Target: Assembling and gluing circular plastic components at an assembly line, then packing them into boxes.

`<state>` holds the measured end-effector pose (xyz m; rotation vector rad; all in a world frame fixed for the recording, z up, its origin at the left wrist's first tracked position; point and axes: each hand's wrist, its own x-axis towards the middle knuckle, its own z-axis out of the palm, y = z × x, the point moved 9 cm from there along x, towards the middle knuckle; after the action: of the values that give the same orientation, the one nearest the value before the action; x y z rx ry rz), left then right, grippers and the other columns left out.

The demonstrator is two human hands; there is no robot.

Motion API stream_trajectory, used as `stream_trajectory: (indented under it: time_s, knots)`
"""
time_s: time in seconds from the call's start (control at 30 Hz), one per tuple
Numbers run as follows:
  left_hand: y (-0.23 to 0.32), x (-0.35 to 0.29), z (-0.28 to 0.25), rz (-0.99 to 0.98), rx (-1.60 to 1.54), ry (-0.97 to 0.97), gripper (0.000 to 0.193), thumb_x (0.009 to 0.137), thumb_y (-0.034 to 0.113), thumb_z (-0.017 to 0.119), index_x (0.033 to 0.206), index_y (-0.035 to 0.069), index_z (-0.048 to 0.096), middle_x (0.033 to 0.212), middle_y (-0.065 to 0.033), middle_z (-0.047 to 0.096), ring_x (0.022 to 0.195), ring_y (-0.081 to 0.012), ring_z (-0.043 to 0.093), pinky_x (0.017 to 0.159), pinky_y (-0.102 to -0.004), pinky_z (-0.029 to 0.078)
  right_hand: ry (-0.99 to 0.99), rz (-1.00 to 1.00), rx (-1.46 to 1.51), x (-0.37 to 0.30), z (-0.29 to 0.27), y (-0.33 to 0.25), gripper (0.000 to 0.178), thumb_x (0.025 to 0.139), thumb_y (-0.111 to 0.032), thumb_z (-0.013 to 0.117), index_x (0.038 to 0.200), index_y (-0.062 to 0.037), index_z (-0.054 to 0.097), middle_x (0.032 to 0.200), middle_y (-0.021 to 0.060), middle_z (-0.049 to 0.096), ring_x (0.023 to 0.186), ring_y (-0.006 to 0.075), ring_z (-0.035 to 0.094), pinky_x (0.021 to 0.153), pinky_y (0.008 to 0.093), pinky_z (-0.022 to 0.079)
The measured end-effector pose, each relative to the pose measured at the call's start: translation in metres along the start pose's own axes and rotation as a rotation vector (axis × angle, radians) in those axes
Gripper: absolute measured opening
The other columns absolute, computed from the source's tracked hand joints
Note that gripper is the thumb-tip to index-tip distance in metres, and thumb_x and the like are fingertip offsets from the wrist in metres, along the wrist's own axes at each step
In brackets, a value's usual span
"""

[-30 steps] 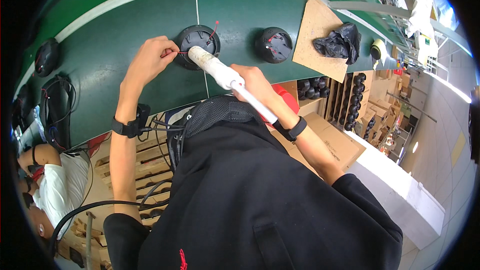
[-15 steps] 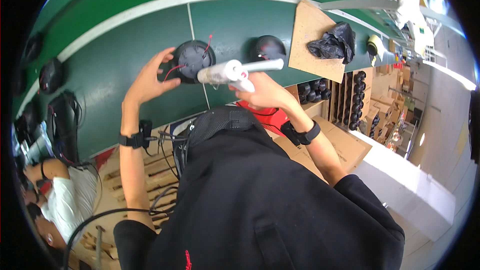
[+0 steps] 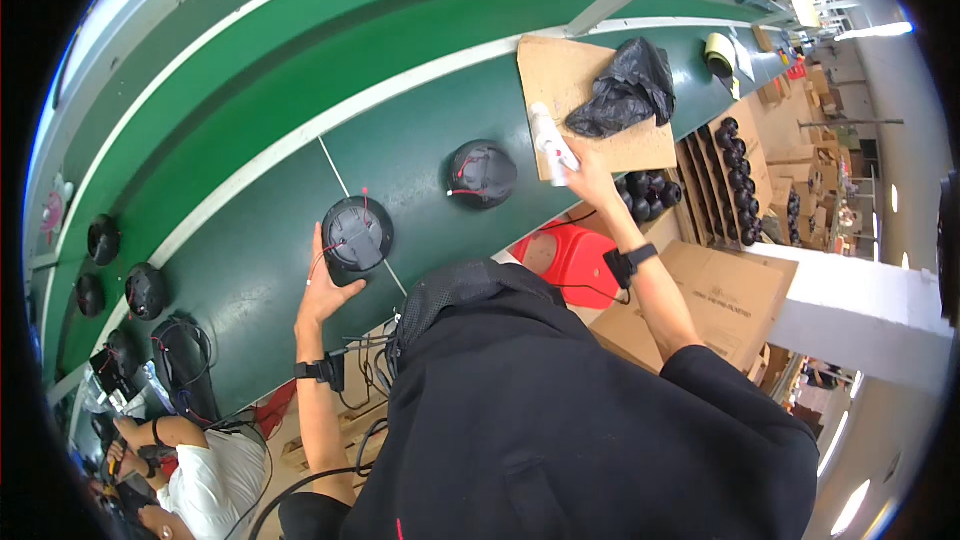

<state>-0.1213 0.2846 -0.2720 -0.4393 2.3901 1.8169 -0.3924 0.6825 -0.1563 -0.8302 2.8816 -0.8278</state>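
glossy green worktop [image 3: 245,305]: left hand [image 3: 322,295] splayed beside round plastic housing [image 3: 360,236], right hand [image 3: 592,178] grasping white cylinder [image 3: 546,130].

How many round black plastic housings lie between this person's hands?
2: one round black plastic housing beside the left hand, a second housing toward the tan rectangular board.

Dark green worktable [image 3: 245,285] beside brighter green belt [image 3: 225,125]; white pillar [image 3: 855,310]; strip light [image 3: 875,32].

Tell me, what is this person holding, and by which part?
The right grip holds a white tubular tool by its end nearer the body. The left grip is spread beside a black round housing; whether it touches cannot be told.
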Motion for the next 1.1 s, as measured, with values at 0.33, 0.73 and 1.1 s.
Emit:
stream_trajectory:
  time_s: [0.33,0.73,1.1]
  knots:
    - [0.009,-0.027,0.037,-0.173,0.172,0.516,0.136,0.056,0.010,0.094,0.160,0.007,0.007,0.159,-0.0213,0.026,0.144,-0.0319,0.033,0.118,-0.0416,0.032,-0.175,-0.211,-0.282,0.063,0.063,0.102,0.066,0.072,-0.010,0.073,0.134,-0.0133,0.052,0.133,0.0180,0.050,0.092,0.0399,0.067,0.077,0.0466,0.057]
    - [0.014,-0.112,0.104,-0.446,0.100,1.030,0.132,0.053,0.033,0.097,0.154,-0.003,0.020,0.152,-0.0268,0.032,0.144,-0.0391,0.032,0.118,-0.0447,0.033,-0.440,-0.530,0.203,0.011,0.076,-0.035,0.087,0.076,-0.010,0.069,0.150,0.0055,0.027,0.149,0.0293,0.037,0.142,0.0426,0.033,0.120,0.0471,0.024]
    - [0.039,-0.372,0.176,-0.335,-0.036,1.469,0.127,0.055,0.029,0.097,0.155,0.010,0.021,0.142,-0.0192,0.052,0.134,-0.0332,0.050,0.113,-0.0453,0.041,-0.352,-0.585,0.096,0.006,0.133,-0.041,0.127,0.056,-0.014,0.090,0.159,-0.0171,0.017,0.156,0.0295,0.023,0.139,0.0513,0.032,0.115,0.0543,0.032]
